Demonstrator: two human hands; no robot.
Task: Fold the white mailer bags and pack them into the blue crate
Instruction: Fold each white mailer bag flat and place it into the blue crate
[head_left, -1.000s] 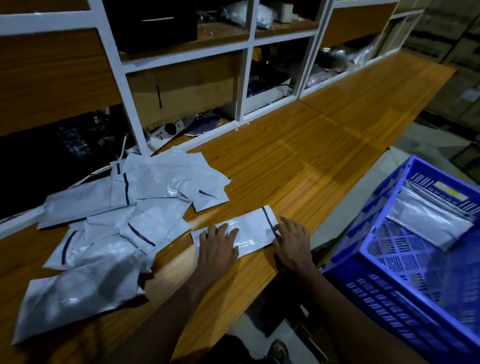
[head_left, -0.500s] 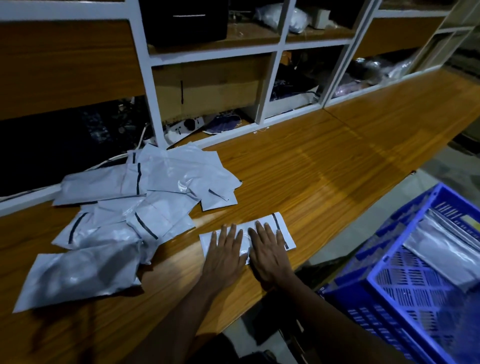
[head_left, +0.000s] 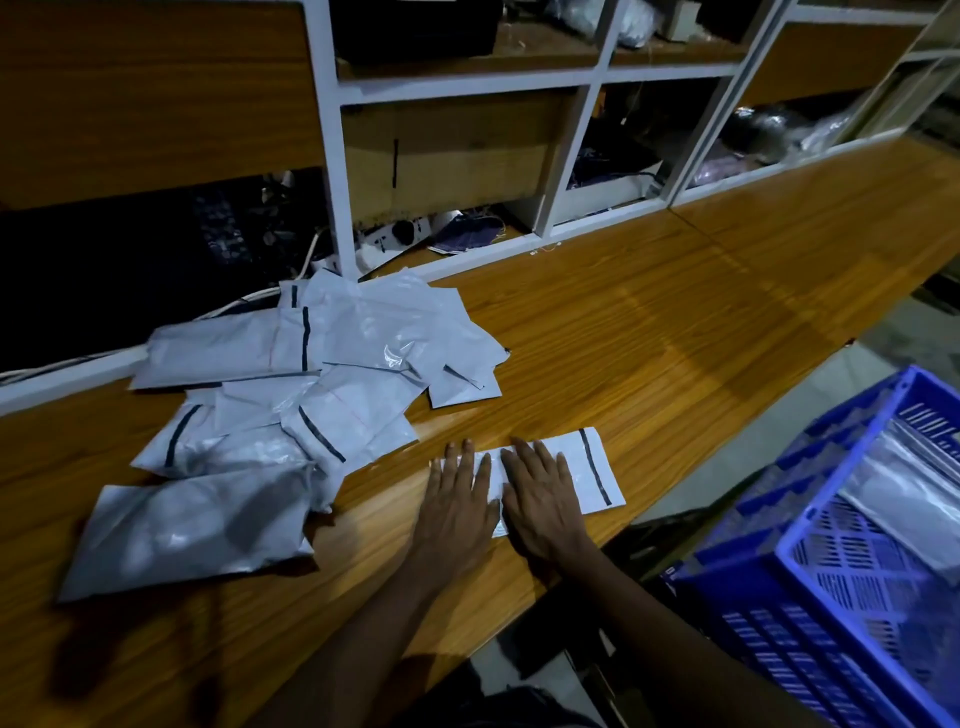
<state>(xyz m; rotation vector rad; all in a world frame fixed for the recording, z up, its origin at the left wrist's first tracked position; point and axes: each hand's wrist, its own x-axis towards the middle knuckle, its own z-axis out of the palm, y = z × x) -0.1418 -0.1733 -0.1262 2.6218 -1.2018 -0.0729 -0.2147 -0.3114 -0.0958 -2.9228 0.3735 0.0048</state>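
Note:
One white mailer bag (head_left: 582, 467) with a dark strip near its right end lies flat near the front edge of the wooden table (head_left: 675, 322). My left hand (head_left: 454, 506) and my right hand (head_left: 540, 499) press on it side by side, fingers straight, covering its left half. A loose pile of white mailer bags (head_left: 291, 395) lies to the left. The blue crate (head_left: 841, 582) stands low at the right, off the table, with a pale bag (head_left: 914, 493) inside it.
White-framed shelves (head_left: 571, 156) with cables, a power strip (head_left: 395, 236) and clutter run along the table's back edge. The floor (head_left: 753, 447) shows between the table's front edge and the crate.
My right hand slid left from the bag's right end to lie beside my left hand. The view shifted a little, so the crate sits further right.

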